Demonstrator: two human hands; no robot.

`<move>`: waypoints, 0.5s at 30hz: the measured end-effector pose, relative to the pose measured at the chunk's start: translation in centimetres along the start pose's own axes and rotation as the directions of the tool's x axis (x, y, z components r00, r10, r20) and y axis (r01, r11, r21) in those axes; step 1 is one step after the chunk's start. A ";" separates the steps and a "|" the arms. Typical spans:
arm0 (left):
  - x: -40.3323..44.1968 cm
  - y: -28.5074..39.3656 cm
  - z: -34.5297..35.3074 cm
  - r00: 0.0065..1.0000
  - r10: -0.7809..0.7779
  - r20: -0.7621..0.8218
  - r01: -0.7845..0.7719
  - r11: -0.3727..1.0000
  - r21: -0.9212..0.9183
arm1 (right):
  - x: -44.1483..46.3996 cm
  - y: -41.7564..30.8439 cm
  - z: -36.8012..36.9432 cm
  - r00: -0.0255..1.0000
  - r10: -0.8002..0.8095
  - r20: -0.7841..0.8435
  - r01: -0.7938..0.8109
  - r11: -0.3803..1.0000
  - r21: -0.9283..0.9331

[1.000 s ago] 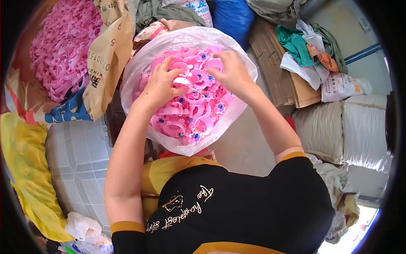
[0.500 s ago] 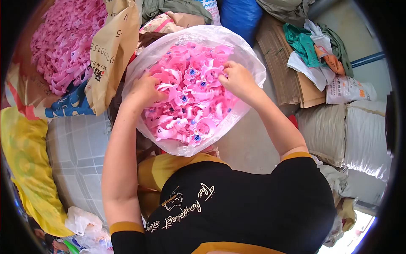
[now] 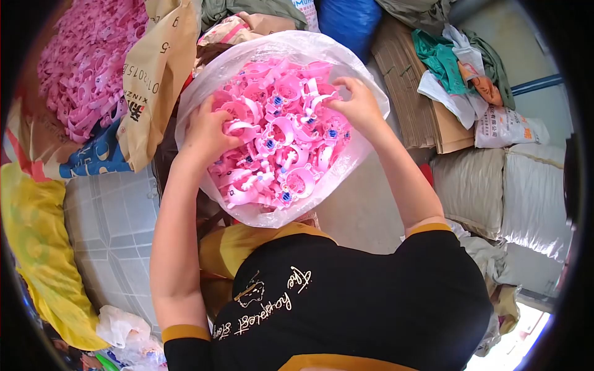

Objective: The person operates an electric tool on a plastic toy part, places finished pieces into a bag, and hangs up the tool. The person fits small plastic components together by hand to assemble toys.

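Note:
A clear plastic bag (image 3: 366, 71) with its mouth spread wide holds a heap of small pink plastic parts (image 3: 281, 133). Many of them are ring-shaped or curved, some with blue and white bits. My left hand (image 3: 209, 133) rests at the heap's left edge, thumb and fingers apart, touching the parts beside it. At the upper right edge my right hand (image 3: 359, 108) is also open, its thumb and fingers spread next to the pink parts. Neither hand visibly grips a piece, though some fingertips are partly hidden.
A large sack (image 3: 162, 80) full of similar pink parts stands at upper left. Flattened cardboard (image 3: 405, 86) and crumpled bags (image 3: 461, 74) lie at upper right. Pale stuffed sacks (image 3: 501, 191) sit on the right, a yellow bag (image 3: 46, 247) on the left, and a blue bag (image 3: 348, 28) behind.
The upper pink parts have shifted, with different pieces on top. My right hand has opened from a curled pose and moved slightly right; my left hand has spread at the left edge.

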State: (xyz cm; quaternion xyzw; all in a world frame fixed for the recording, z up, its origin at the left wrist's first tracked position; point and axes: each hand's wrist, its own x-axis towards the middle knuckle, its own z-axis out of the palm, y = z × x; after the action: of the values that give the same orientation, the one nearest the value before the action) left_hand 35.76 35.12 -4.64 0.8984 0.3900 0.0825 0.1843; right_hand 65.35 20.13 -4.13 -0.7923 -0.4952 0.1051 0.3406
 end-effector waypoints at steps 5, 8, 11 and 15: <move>-0.3 1.4 -1.6 0.999 0.040 -0.029 -0.042 0.994 -0.099 | 0.1 -1.3 1.9 0.862 -0.506 -0.035 0.487 0.845 -0.220; 0.1 2.3 0.1 0.972 0.194 -0.131 -0.202 0.978 -0.054 | 1.0 -1.5 3.1 0.808 -0.582 0.095 0.584 0.769 -0.258; 0.4 2.6 2.5 0.975 0.217 -0.055 -0.201 0.957 0.207 | 1.1 -2.6 3.2 0.848 -0.499 0.176 0.529 0.799 -0.284; 2.1 2.5 1.3 0.993 -0.104 0.051 0.096 0.987 0.132 | 1.0 -1.2 3.3 0.917 -0.374 0.140 0.399 0.837 -0.374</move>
State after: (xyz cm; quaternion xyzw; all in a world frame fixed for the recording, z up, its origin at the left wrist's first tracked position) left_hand 39.23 34.77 -4.80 0.8898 0.4336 0.0216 0.1407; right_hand 63.35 22.72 -5.63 -0.7245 -0.6659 -0.0434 0.1726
